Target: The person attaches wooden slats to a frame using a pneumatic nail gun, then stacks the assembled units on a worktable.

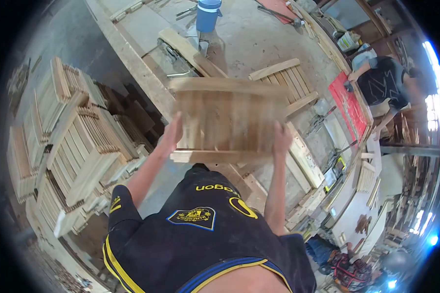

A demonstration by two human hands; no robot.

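A slatted wooden panel [225,119], blurred by motion, is held up in front of my body. It has a long rail along its far side and another along its near side, with slats between. My left hand [172,133] grips its left end, and my right hand [282,138] grips the right end. Just beyond it on the workbench [239,53] lies a similar slatted panel [286,83]. Most of my fingers are hidden behind the panel I hold.
Stacks of slatted panels [83,146] stand at my left. A blue bucket [209,17] and long boards [188,51] rest on the bench. One co-worker [388,80] leans over a red sheet [349,107] at the right. Another person [352,271] is at lower right.
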